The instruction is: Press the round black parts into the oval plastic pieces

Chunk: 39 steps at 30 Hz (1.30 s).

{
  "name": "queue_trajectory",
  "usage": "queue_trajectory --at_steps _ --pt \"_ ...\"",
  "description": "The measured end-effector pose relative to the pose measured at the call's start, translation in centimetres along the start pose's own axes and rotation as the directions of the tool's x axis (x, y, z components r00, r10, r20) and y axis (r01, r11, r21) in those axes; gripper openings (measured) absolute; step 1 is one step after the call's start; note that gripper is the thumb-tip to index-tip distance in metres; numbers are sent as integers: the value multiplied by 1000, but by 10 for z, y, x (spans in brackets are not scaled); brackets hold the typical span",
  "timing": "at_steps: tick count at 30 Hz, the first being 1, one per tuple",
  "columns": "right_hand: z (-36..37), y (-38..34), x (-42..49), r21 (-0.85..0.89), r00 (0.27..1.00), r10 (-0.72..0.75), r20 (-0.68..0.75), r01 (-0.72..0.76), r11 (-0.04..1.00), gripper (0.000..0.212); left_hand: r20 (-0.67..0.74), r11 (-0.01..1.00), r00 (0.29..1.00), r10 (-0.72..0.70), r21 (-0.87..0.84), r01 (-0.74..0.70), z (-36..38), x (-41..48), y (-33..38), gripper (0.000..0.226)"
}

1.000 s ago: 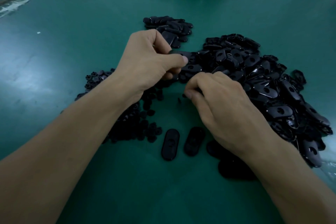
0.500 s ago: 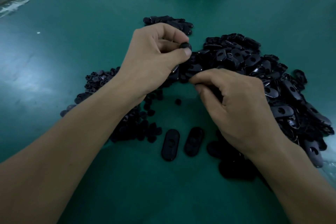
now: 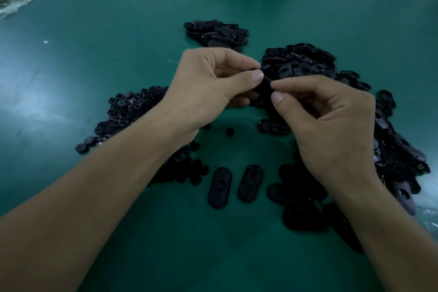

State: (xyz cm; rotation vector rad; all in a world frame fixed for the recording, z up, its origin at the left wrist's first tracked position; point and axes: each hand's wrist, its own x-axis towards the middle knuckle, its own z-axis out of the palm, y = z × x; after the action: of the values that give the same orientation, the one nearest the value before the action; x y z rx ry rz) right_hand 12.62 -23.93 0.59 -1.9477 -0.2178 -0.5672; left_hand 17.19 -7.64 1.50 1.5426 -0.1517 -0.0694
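An oval piece (image 3: 265, 85) is pinched between thumb and fingers of both the left hand (image 3: 208, 87) and the right hand (image 3: 331, 121), held above the table (image 3: 118, 42).

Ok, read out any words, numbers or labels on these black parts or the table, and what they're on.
None can be read.
The flat oval piece has a raised mark at its middle, too blurred to read.
The held black piece, the piles and the green table show nothing legible.
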Motion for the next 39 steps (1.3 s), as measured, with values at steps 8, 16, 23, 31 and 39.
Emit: queue_trajectory --at_steps 8,16,23,31,39 --pt "-3 3 4 55 994 111 -11 -110 992 19 67 993 996 -64 -92 70 5 -4 3 9" --pt "-4 5 5 88 996 92 13 -93 992 31 109 994 992 -60 -82 69 5 -5 4 6" --pt "-4 5 5 73 994 109 18 -110 991 29 117 1000 993 -4 -29 8 5 -6 3 6" --pt "-5 4 4 -13 989 143 27 -143 990 35 126 986 987 102 120 -118 7 -5 -1 9" --pt "-4 5 4 -112 989 143 31 -139 984 40 159 873 953 259 384 -301 8 -7 -9 25"
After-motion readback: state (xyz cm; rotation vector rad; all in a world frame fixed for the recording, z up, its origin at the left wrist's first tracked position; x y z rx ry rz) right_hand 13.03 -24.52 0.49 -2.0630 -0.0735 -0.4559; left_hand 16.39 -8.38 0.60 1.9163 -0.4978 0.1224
